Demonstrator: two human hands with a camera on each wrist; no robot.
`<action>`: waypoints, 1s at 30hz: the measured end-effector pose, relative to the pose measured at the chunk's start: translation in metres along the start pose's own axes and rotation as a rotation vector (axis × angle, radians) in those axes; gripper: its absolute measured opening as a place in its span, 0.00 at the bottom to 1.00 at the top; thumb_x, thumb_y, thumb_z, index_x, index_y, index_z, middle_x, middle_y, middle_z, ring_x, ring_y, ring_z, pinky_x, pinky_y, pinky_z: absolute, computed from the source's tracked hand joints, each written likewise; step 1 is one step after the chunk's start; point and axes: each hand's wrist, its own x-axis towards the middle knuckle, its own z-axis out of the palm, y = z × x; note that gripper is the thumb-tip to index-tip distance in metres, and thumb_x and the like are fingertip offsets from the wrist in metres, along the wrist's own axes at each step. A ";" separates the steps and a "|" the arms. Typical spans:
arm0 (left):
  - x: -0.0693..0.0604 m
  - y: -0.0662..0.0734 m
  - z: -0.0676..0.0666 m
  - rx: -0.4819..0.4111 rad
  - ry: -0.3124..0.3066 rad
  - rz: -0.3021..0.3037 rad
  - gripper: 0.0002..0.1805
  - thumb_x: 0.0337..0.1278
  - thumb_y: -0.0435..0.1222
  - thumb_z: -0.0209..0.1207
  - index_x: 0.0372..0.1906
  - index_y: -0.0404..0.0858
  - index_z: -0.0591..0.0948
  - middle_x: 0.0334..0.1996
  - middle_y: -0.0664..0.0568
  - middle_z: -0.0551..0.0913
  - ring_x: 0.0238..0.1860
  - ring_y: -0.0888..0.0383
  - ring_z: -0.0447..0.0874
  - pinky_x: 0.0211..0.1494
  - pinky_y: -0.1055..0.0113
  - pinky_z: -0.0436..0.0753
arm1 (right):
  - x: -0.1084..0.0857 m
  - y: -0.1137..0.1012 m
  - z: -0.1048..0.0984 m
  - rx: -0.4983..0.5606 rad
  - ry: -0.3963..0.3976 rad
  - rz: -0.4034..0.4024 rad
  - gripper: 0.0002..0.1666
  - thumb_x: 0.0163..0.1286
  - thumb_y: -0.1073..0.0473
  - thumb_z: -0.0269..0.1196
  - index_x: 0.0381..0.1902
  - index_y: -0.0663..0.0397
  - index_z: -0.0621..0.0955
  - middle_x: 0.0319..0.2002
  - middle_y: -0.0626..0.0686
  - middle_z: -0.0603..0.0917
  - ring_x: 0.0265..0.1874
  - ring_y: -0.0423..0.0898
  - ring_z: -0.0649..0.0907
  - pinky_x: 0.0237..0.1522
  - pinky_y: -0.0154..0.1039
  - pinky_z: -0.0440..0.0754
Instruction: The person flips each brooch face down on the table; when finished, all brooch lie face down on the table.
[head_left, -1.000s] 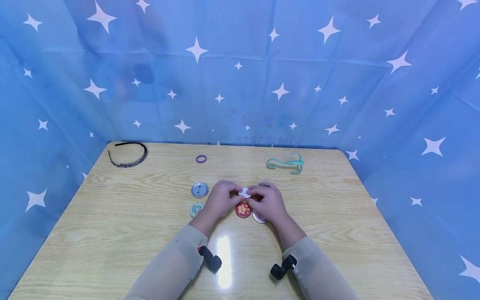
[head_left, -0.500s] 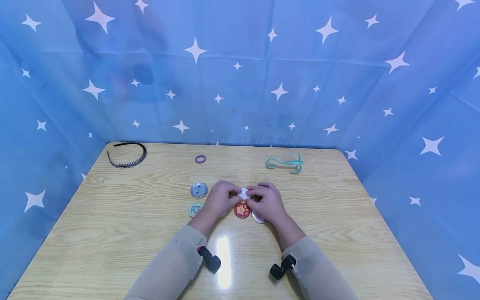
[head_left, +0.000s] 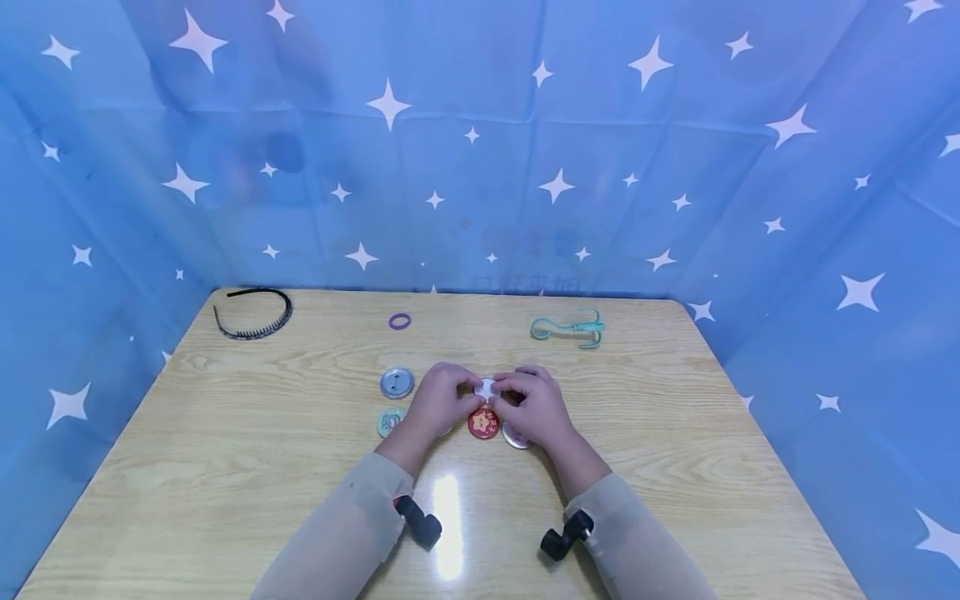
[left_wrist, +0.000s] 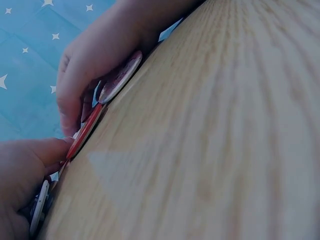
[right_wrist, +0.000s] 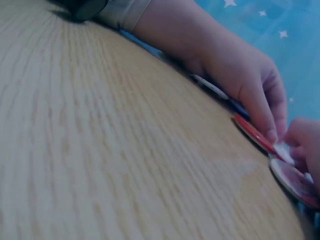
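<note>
A person's left hand (head_left: 444, 397) and right hand (head_left: 536, 404) meet over the middle of a pale, wood-grained table (head_left: 225, 467). Thumb and fingers of each hand pinch a small, round, white badge (head_left: 486, 389), the left hand at its left edge and the right hand at its right edge. The fingertips cover part of it, and whether its underside rests on the wood cannot be told.

Just on the near side of the white badge lies a round, glossy red badge with a yellow star (head_left: 483, 422), flat on the table. Beside it, partly hidden under the right hand, is a round, pale badge with a purplish print (head_left: 516, 436). Another round badge (head_left: 446, 432) shows only a sliver of rim by the left wrist.

To the left of the left hand lie a round, silvery-blue badge with its pin side up (head_left: 397, 383) and, nearer the person, a round, teal printed badge (head_left: 389, 422), partly covered by the forearm.

Farther back are a black, toothed headband (head_left: 258, 317), a small purple ring (head_left: 400, 321) and a teal, hooked clip (head_left: 570, 328). Behind the table hangs a blue fabric curtain with white stars (head_left: 480, 183).
</note>
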 end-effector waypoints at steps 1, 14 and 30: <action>0.000 0.000 0.000 -0.002 0.000 0.000 0.12 0.57 0.40 0.78 0.46 0.45 0.93 0.45 0.56 0.91 0.51 0.55 0.83 0.61 0.57 0.81 | 0.000 0.001 0.000 0.009 0.009 -0.015 0.12 0.63 0.54 0.76 0.45 0.49 0.94 0.52 0.46 0.92 0.60 0.56 0.80 0.67 0.59 0.73; -0.005 -0.001 0.009 0.021 0.016 0.032 0.09 0.64 0.43 0.73 0.46 0.47 0.92 0.44 0.58 0.90 0.52 0.55 0.83 0.63 0.56 0.80 | -0.012 0.023 -0.025 -0.029 0.128 -0.109 0.18 0.69 0.54 0.71 0.52 0.56 0.91 0.50 0.51 0.92 0.59 0.58 0.82 0.65 0.61 0.75; -0.006 0.005 0.004 0.214 0.028 0.139 0.22 0.65 0.57 0.68 0.50 0.45 0.91 0.49 0.53 0.89 0.53 0.53 0.82 0.65 0.53 0.78 | -0.020 0.038 -0.039 -0.114 0.122 0.026 0.18 0.69 0.50 0.73 0.53 0.50 0.90 0.52 0.51 0.91 0.60 0.56 0.82 0.67 0.60 0.72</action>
